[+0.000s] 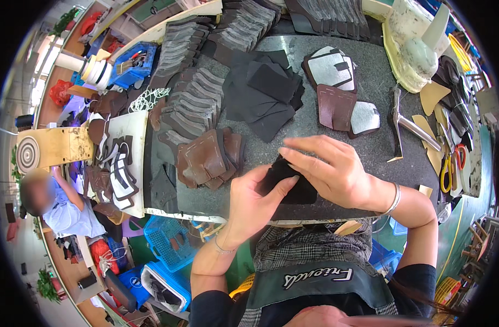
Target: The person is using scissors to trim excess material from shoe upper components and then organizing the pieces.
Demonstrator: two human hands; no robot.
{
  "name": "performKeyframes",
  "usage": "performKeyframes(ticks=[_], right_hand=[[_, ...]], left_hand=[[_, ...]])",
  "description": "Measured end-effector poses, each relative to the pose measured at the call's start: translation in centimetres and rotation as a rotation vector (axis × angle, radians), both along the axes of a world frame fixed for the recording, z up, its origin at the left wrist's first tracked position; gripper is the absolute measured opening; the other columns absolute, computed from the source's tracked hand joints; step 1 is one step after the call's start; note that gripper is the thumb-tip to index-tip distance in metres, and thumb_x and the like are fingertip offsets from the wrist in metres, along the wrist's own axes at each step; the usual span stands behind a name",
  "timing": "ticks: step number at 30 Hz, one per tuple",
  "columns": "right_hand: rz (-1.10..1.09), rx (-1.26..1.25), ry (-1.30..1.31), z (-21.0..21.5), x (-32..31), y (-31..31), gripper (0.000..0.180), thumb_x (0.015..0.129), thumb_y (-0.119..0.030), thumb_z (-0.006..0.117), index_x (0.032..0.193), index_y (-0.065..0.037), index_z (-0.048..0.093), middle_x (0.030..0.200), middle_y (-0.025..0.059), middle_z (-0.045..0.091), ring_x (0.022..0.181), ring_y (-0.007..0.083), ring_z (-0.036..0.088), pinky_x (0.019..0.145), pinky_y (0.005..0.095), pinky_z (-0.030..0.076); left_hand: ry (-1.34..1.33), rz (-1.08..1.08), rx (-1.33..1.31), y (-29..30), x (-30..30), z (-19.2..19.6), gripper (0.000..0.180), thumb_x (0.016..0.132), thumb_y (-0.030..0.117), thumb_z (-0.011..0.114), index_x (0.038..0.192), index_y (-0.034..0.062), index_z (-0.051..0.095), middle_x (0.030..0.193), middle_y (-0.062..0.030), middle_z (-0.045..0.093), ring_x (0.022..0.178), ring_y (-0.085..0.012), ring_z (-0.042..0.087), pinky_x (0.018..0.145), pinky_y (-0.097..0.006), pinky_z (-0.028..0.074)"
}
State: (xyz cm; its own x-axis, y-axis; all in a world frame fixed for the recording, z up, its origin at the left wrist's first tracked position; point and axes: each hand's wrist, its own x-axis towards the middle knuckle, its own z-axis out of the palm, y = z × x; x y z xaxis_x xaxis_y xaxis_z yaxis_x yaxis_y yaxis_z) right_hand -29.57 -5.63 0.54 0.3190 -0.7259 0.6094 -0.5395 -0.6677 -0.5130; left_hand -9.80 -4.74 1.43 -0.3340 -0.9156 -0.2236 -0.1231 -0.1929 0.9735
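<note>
We see a small black piece (301, 192) of soft-looking sheet material between the two hands, above the near edge of the dark worktable (380, 177). It appears folded or curved, and some part of it is hidden by the fingers. Its long axis, as far as we can tell, runs aslant: the narrower upper end points away from the person and to the left, and the wider lower end points toward the body and to the right.

The left hand (246, 199) pinches the piece at its left side, with the thumb laid over the face and the other fingers behind, so there is no gap besides the material itself. The right hand (336, 171) comes from the other side; its fingers are stretched, slightly bent, and they reach over the upper end. We cannot tell whether its thumb presses there.

To the left of the hands we find a stack of brown pieces (206, 159), and beyond the hands a loose pile of black sheets (263, 92). A maroon piece (336, 106) lies farther off, near a pale grey patch (365, 117). A hammer (418, 132) rests at the right, its handle slanting toward the person.
</note>
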Motion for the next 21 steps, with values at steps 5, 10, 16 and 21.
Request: performKeyframes(ticks=[5, 10, 16, 21], right_hand=[[0.072, -0.149, 0.062, -0.7, -0.1, 0.0, 0.039, 0.067, -0.004, 0.065, 0.105, 0.002, 0.067, 0.107, 0.0159, 0.067, 0.086, 0.0291, 0.069, 0.071, 0.0371, 0.059], [0.167, -0.028, -0.156, -0.4, 1.1, 0.1, 0.026, 0.065, 0.005, 0.069, 0.089, 0.002, 0.057, 0.106, 0.0162, 0.061, 0.098, 0.0350, 0.063, 0.084, 0.0429, 0.053], [0.085, 0.019, -0.171, -0.1, 0.0, 0.0, 0.029, 0.070, 0.004, 0.075, 0.092, 0.000, 0.057, 0.112, 0.0164, 0.057, 0.102, 0.0348, 0.058, 0.083, 0.0405, 0.050], [0.128, 0.186, -0.222, -0.4, -0.1, -0.5, 0.028, 0.074, 0.002, 0.076, 0.093, 0.000, 0.056, 0.102, 0.0154, 0.063, 0.090, 0.0329, 0.064, 0.076, 0.0377, 0.053]], left_hand=[[0.106, 0.030, 0.046, -0.2, -0.1, -0.6, 0.018, 0.087, 0.002, 0.073, 0.103, -0.0051, 0.069, 0.087, -0.0035, 0.071, 0.076, -0.0047, 0.061, 0.067, -0.022, 0.052], [-0.012, 0.065, -0.011, -0.5, -0.3, -1.5, 0.015, 0.086, 0.000, 0.072, 0.100, -0.0049, 0.069, 0.086, -0.0032, 0.071, 0.077, -0.0055, 0.061, 0.068, -0.023, 0.051], [0.118, 0.095, -0.027, -0.3, -0.5, -1.0, 0.013, 0.087, -0.003, 0.069, 0.100, -0.0021, 0.069, 0.088, -0.0001, 0.069, 0.079, -0.0031, 0.060, 0.070, -0.019, 0.049], [0.141, 0.076, 0.028, 0.1, -0.4, -1.1, 0.014, 0.090, 0.005, 0.071, 0.100, -0.0041, 0.068, 0.090, -0.0015, 0.069, 0.080, -0.0037, 0.059, 0.071, -0.020, 0.048]])
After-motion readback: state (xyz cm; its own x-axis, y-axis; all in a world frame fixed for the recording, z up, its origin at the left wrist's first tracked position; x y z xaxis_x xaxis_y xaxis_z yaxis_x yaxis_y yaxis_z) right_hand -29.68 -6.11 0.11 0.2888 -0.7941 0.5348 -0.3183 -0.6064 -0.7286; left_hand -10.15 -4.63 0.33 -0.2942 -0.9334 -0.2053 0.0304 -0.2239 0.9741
